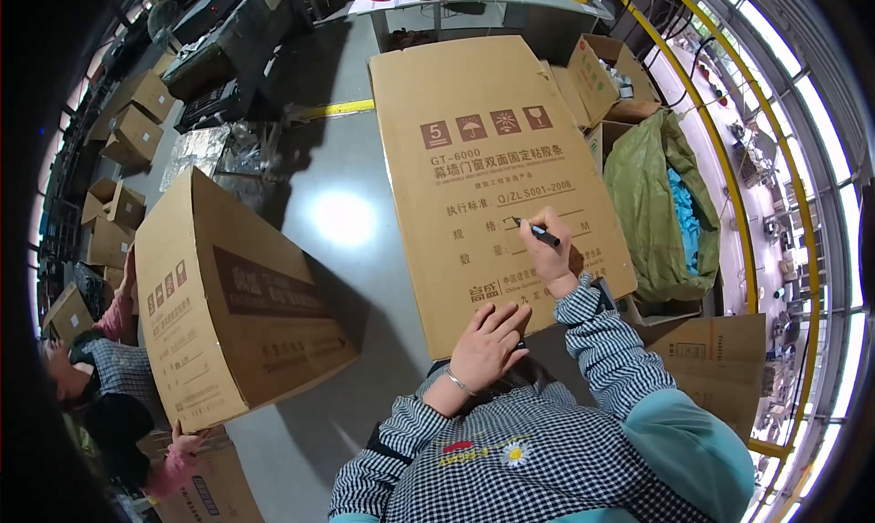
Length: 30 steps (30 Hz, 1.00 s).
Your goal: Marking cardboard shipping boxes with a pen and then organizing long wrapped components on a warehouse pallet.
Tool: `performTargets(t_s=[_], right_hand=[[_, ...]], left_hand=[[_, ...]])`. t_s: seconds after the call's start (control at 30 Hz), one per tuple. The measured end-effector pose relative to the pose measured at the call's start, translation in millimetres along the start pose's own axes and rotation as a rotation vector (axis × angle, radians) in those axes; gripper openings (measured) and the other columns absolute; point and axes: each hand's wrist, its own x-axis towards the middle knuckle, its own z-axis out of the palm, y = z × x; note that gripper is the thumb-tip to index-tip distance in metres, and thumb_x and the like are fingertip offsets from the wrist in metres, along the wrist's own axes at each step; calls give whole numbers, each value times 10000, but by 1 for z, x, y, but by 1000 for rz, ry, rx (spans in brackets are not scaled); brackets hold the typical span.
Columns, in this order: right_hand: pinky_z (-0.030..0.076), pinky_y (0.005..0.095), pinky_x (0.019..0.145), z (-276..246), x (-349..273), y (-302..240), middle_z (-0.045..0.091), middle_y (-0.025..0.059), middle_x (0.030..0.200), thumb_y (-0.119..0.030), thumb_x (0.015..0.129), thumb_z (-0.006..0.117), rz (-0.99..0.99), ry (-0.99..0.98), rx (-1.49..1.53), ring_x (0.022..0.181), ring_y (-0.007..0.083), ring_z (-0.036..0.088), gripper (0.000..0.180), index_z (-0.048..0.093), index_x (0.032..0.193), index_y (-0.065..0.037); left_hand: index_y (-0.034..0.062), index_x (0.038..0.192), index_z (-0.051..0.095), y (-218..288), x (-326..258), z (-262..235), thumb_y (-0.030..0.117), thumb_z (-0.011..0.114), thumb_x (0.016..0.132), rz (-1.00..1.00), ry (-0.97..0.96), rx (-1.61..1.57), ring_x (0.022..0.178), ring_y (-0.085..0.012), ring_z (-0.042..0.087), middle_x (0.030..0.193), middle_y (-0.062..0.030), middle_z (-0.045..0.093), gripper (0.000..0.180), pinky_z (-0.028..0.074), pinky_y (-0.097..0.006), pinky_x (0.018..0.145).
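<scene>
Writing with a black marker (536, 232) on a flat carton (474, 149).

A large flat brown carton (497, 186) stood at the centre, its face printed with dark brown lettering and a row of four square handling symbols (486, 126). At nine o'clock another brown carton (232, 304) tilted on an edge — same printing. Smaller open brown boxes (128, 131) were stacked toward ten o'clock, and more cartons (606, 76) sat at one o'clock.
</scene>
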Motion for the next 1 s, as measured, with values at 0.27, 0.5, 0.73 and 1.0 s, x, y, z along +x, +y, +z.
performTargets(t_s=[0.27, 0.5, 0.73, 1.0], right_hand=[[452, 334, 556, 1, -2, 1, 566, 78, 647, -86, 855, 721, -34, -6, 43, 585, 196, 571, 178, 554, 813, -44], [457, 357, 537, 3, -3, -8, 583, 111, 650, -94, 843, 726, -61, -59, 19, 583, 255, 607, 175, 558, 814, -55], [456, 363, 538, 2, -5, 3, 583, 116, 665, -87, 839, 729, -71, -44, -15, 593, 266, 606, 179, 556, 810, -52], [456, 361, 541, 3, -1, -3, 576, 117, 649, -93, 844, 732, -36, -48, -17, 586, 266, 602, 180, 560, 812, -51]], left_hand=[[49, 821, 592, 0, 1, 1, 347, 635, 922, 5, 32, -14, 1385, -253, 434, 1504, -57, 491, 317, 276, -463, 1176], [49, 834, 587, 0, -3, 0, 338, 641, 917, -7, 17, -19, 1381, -257, 441, 1506, -61, 489, 305, 285, -462, 1173], [50, 834, 580, 0, -1, -2, 334, 633, 927, -3, 22, -46, 1392, -254, 429, 1509, -61, 485, 303, 280, -464, 1178], [50, 822, 584, -1, -1, -1, 343, 627, 932, -5, 19, -22, 1391, -256, 432, 1507, -61, 487, 316, 291, -469, 1171]])
